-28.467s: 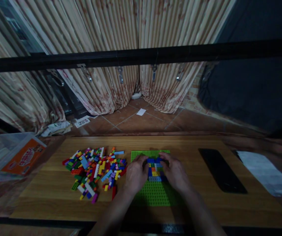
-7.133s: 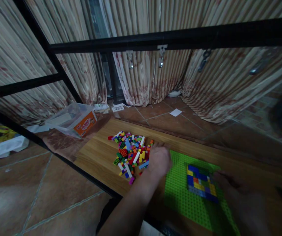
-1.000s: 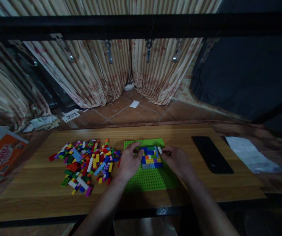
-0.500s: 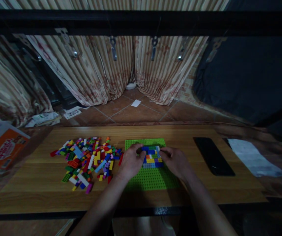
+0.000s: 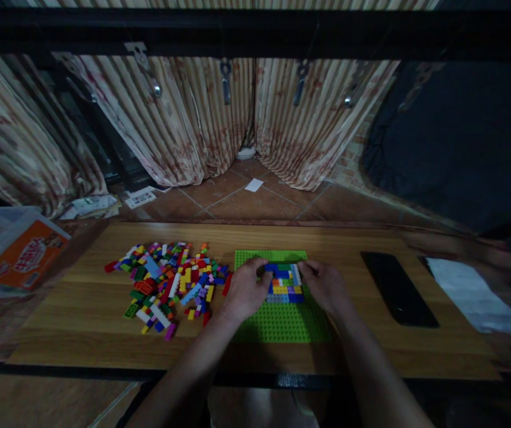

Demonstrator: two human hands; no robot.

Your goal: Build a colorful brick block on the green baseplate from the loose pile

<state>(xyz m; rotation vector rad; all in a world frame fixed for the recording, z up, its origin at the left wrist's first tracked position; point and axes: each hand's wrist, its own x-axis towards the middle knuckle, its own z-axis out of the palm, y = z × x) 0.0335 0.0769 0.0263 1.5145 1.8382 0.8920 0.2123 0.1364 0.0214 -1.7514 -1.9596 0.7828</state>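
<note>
A green baseplate (image 5: 282,324) lies on the wooden table (image 5: 81,327) in front of me. On its far half sits a small block of coloured bricks (image 5: 284,285), blue along the top. My left hand (image 5: 245,291) rests at the block's left side with its fingers curled against the top left corner. At the block's right side, my right hand (image 5: 327,286) pinches the top right corner, where a white brick shows. A heap of loose coloured bricks (image 5: 169,284) lies to the left of the baseplate.
A black phone (image 5: 398,288) lies on the table to the right, with a white sheet (image 5: 476,294) beyond it. A clear box with an orange label (image 5: 19,252) stands at the far left. A black bar (image 5: 255,32) crosses overhead; curtains (image 5: 220,119) hang behind.
Both hands have stayed at the brick block, with fingers shifting slightly along its top edge. My head has moved a little, so the view shifted.
</note>
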